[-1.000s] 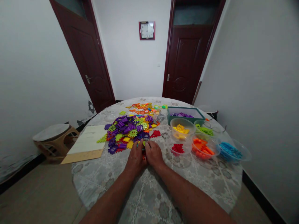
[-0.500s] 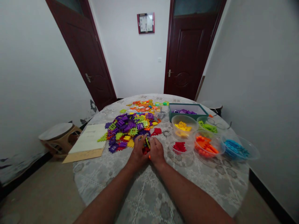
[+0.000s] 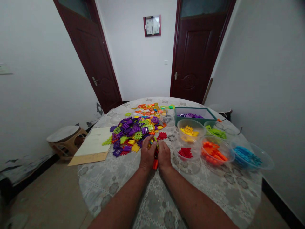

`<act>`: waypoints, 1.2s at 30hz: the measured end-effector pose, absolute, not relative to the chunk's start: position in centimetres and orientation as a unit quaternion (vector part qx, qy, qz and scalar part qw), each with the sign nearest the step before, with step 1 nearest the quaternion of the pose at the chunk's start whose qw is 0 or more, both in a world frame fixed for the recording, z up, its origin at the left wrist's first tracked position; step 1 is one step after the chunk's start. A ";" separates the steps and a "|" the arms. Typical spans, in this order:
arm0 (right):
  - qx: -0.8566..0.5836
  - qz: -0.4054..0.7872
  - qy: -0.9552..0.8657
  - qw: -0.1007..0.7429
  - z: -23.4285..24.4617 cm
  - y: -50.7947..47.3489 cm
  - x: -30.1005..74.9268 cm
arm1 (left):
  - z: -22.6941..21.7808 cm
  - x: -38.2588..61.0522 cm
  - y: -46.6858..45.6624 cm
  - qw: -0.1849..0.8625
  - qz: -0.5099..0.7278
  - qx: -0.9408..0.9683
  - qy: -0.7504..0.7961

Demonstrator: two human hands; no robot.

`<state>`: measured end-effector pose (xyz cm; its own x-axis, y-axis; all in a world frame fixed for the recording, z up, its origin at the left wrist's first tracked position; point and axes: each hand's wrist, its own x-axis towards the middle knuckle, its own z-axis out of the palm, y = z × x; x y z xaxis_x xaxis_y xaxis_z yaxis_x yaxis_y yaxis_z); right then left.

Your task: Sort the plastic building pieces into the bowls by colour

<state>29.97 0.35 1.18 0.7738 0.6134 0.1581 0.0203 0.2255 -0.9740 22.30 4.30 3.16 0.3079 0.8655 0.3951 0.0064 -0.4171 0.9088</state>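
Observation:
My left hand (image 3: 147,156) and my right hand (image 3: 164,156) are pressed together over the round table (image 3: 133,178), both closed on a small cluster of joined plastic pieces (image 3: 155,156) in orange, red and green. An orange part of it sticks out below my palms. Just beyond my fingers lies a heap of loose purple, green, yellow and red interlocking tiles (image 3: 133,132).
Clear bowls hold sorted pieces: yellow (image 3: 190,131), red (image 3: 186,153), orange (image 3: 213,152), green (image 3: 216,132), blue (image 3: 247,156). A teal box (image 3: 194,115) holds purple ones. An orange pile (image 3: 149,111) lies farther back. A booklet on cardboard (image 3: 91,148) overhangs the left edge; a stool (image 3: 65,138) stands left.
Both hands stayed together on the cluster and turned it, so an orange part now shows beneath my palms. The camera view shifted slightly.

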 end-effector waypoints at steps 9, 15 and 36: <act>-0.599 0.075 -0.378 0.702 2.1 -0.1 28.9 | 2.8 22.6 4.7 0.523 0.507 0.575 0.373; -0.606 -0.029 -0.471 0.640 2.4 -0.1 28.2 | 2.2 22.8 5.9 0.660 0.532 0.435 0.302; -0.546 0.152 -0.439 0.697 3.0 -1.2 28.2 | 3.4 22.5 6.5 0.824 0.474 0.204 0.233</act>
<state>28.18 -1.24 2.96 0.5680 0.6912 0.4467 0.2684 0.3574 -0.8945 22.49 6.47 3.45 0.4422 0.8765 -0.1901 -0.6865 0.4672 0.5571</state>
